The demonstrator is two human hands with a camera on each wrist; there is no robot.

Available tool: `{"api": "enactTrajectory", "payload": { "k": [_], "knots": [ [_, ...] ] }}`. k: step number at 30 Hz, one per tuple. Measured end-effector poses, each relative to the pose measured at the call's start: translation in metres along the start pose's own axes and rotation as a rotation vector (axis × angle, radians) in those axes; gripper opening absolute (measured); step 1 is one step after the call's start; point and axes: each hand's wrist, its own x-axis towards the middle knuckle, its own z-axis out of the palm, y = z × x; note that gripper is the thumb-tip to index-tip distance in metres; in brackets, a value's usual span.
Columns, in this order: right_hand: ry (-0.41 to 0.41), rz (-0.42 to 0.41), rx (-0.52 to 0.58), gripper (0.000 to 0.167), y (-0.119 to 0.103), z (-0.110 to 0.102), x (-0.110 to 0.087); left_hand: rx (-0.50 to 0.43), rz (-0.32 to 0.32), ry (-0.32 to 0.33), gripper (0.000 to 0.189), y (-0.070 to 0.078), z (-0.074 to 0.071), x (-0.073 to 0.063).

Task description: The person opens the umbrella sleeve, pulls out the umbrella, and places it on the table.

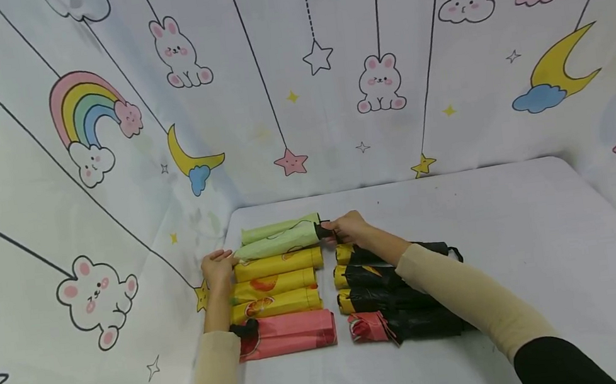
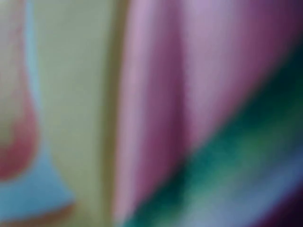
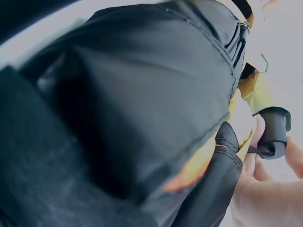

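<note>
Two light green rolled fabric bundles lie at the far end of the left column. My right hand (image 1: 351,227) pinches the black end of the nearer light green roll (image 1: 276,242); in the right wrist view, thumb and fingers (image 3: 296,156) are around that black end piece (image 3: 273,132). At the roll's other end, my left hand (image 1: 219,270) holds its left tip. The farther green roll (image 1: 278,229) lies just behind. Below are several yellow rolls (image 1: 276,265) with fruit prints and a pink roll (image 1: 295,333). The left hand is not visible in the blurred left wrist view.
Right of the left column lie several black rolls (image 1: 385,297) with yellow ends, and one black roll with a pink end (image 1: 368,327), partly beneath my right forearm. The white table (image 1: 516,212) meets a cartoon-printed cloth backdrop (image 1: 335,132) at the back and left.
</note>
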Motion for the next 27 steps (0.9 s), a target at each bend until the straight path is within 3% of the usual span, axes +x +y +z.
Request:
{"api": "enactTrajectory", "payload": {
  "k": [7,15,27],
  "knots": [
    [-0.034,0.018,0.063,0.051,-0.002,-0.004,0.0,-0.068,0.007,-0.028,0.058,-0.003,-0.001,0.0],
    [-0.035,0.024,0.083,0.043,-0.006,-0.009,-0.005,-0.131,0.019,-0.049,0.056,-0.003,0.0,0.003],
    [-0.02,0.04,0.125,0.046,-0.009,-0.019,-0.006,-0.232,0.041,-0.003,0.056,-0.004,0.0,0.004]
  ]
}}
